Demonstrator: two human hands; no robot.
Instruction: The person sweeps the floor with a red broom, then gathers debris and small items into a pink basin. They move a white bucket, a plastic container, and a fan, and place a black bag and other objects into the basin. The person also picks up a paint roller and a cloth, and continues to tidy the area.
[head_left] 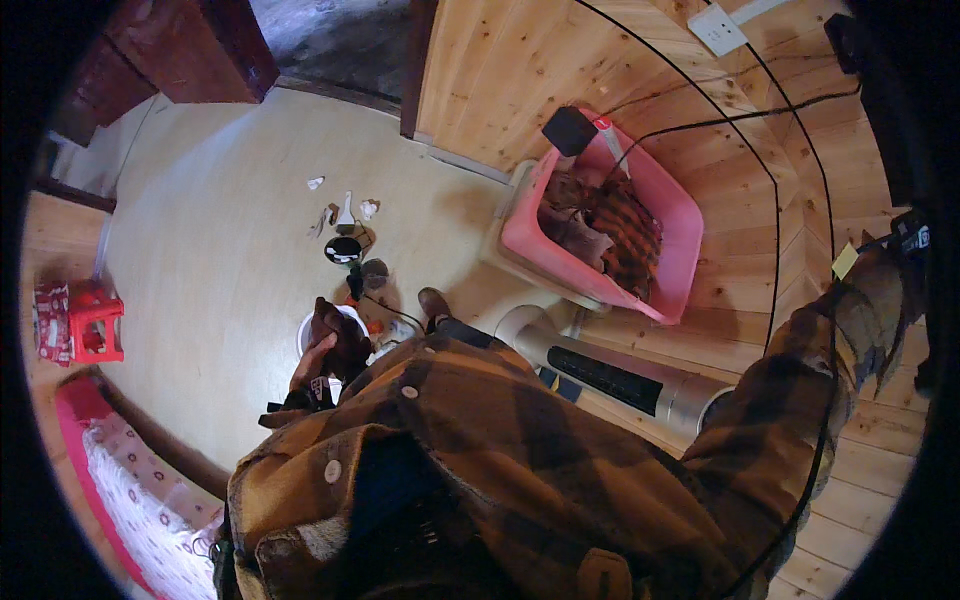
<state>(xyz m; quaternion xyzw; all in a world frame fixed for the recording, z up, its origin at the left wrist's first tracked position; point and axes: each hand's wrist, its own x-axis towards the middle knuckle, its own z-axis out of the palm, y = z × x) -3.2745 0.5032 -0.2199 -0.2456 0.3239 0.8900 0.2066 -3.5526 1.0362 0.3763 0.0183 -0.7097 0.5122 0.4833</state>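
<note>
My left hand (318, 358) is closed round a dark brown, leather-looking item (343, 338), possibly a shoe; its exact kind is hard to make out. It is held over a white basin (306, 332), whose rim shows at the left. My right arm, in a checked sleeve (790, 400), reaches out to the right; beyond the wrist strap (912, 236) the hand is lost at the dark rim. On the floor ahead lie a white scraper-like tool (346, 212), a round black container (342, 250) and small white scraps (370, 208).
A pink tub (685, 235) of cloths stands by the wooden wall at right, with black cables hanging near it. A silvery tower-shaped appliance (610, 370) is beside my legs. Red stool (97, 330) and patterned bedding (150, 500) are at left; a doorway (340, 45) is ahead.
</note>
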